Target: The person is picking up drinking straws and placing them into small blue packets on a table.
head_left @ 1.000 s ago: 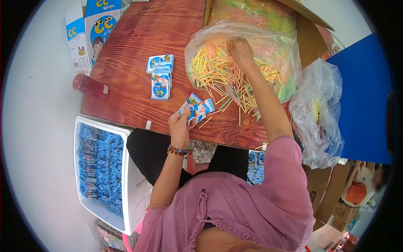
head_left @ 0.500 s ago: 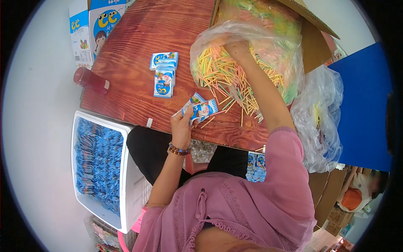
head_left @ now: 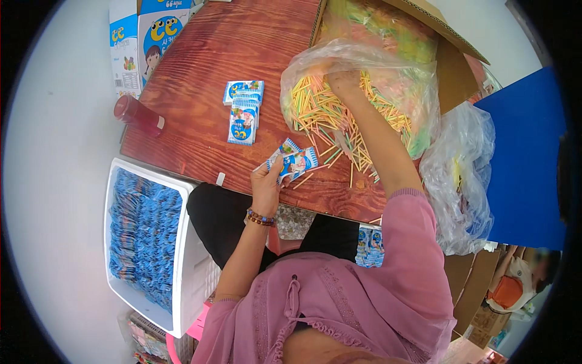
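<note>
left hand (head_left: 267, 188) fingers grip two packets (head_left: 291, 162); right hand (head_left: 344, 80) grasps sticks (head_left: 315, 106), uncountable.

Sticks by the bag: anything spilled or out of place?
Yes. Several coloured sticks lie loose on the wooden table, scattered outside the clear plastic bag where the right hand digs.

A reddish wooden table (head_left: 200, 79) carries the work. On it lie a small stack of blue-and-white packets (head_left: 242, 109) near the middle, a red bottle (head_left: 138, 115) on its side at the left edge, and a clear bag (head_left: 364, 91) of coloured sticks on the right, with loose sticks (head_left: 345, 155) spilled from it toward the near edge. A cardboard box (head_left: 448, 67) stands behind the bag, and printed cartons (head_left: 142, 36) at the far left corner.
</note>
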Motion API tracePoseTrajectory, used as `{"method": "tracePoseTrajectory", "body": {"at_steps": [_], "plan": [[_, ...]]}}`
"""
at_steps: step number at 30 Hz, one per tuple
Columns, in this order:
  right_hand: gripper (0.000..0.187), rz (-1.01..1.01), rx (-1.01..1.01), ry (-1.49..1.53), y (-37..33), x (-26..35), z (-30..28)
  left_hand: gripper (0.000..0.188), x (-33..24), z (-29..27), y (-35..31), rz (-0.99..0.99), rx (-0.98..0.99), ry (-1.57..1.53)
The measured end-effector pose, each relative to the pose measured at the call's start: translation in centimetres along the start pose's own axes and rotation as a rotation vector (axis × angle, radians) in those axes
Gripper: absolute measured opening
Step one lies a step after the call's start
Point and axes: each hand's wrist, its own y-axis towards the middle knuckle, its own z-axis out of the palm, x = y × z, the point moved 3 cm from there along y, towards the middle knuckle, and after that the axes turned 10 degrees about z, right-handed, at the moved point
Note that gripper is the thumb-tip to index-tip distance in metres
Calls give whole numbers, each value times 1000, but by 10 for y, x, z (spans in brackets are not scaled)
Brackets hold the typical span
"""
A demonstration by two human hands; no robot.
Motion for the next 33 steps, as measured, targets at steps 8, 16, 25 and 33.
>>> {"method": "tracePoseTrajectory", "body": {"at_steps": [8, 16, 25, 33], "plan": [[28, -55, 405, -87, -13, -11, -52, 16, -2, 0, -1, -7, 3, 10], [16, 447, 651, 858, -72, -60, -89, 15, 0, -4, 3, -12, 5, -28], [19, 885, 696, 1914, -122, -39, -109, 21, -14, 7, 1, -17, 16, -156], [28, 509, 386, 2158, -136, 55, -179, 22, -12, 22, 0, 28, 91, -277]]}}
